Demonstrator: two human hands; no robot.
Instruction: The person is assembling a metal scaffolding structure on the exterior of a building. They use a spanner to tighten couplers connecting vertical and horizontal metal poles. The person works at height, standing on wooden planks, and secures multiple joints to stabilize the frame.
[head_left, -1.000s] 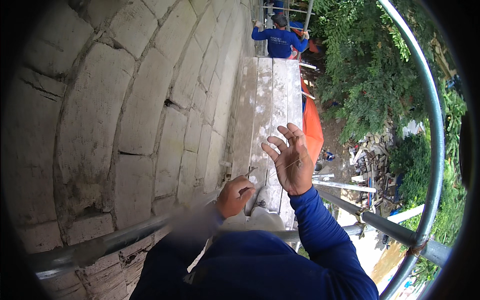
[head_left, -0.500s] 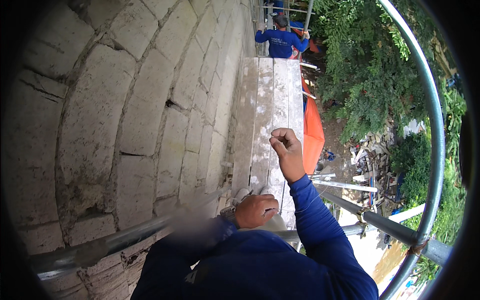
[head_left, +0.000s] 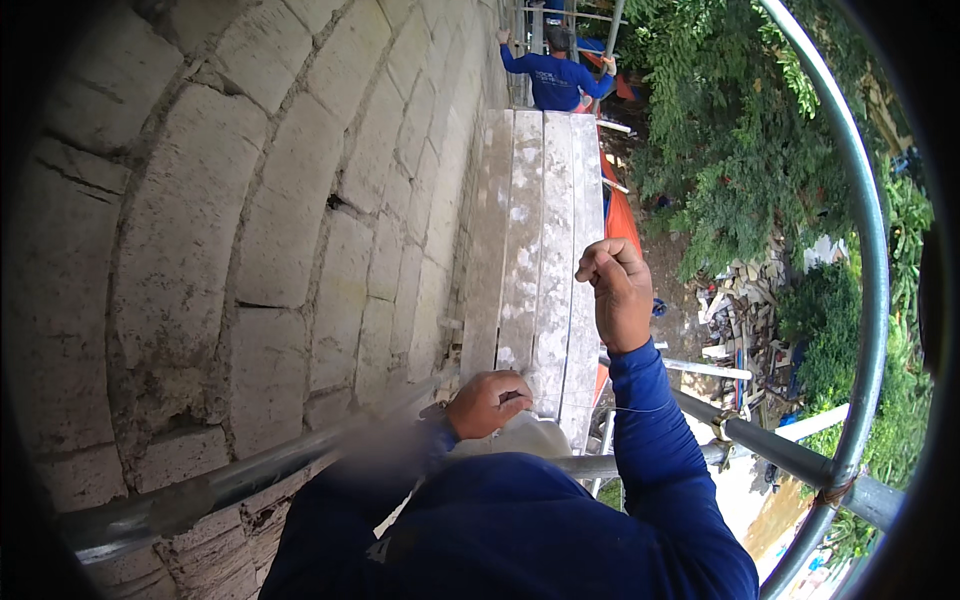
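Observation:
My left hand (head_left: 488,404) is held low in front of my body with its fingers curled in a pinch. From near its fingertips a thin pale string (head_left: 640,409) runs right and crosses my right sleeve. My right hand (head_left: 618,297) is raised higher and farther out, over the right edge of the planks, its thumb pressed to bent fingers. Whatever it pinches, if anything, is too small to make out. Below both hands lies the walkway of weathered planks (head_left: 525,240).
A stone block wall (head_left: 190,230) rises along the left. Metal scaffold tubes (head_left: 780,450) cross beside and in front of me, with a curved rail (head_left: 870,230) at right. A person in blue (head_left: 560,80) is at the far plank end. Orange sheeting (head_left: 620,215) hangs outside; trees and rubble lie below.
My right hand has moved right and slightly up, away from my left hand. My left hand has shifted a little left and up. The far person has stretched an arm toward the wall.

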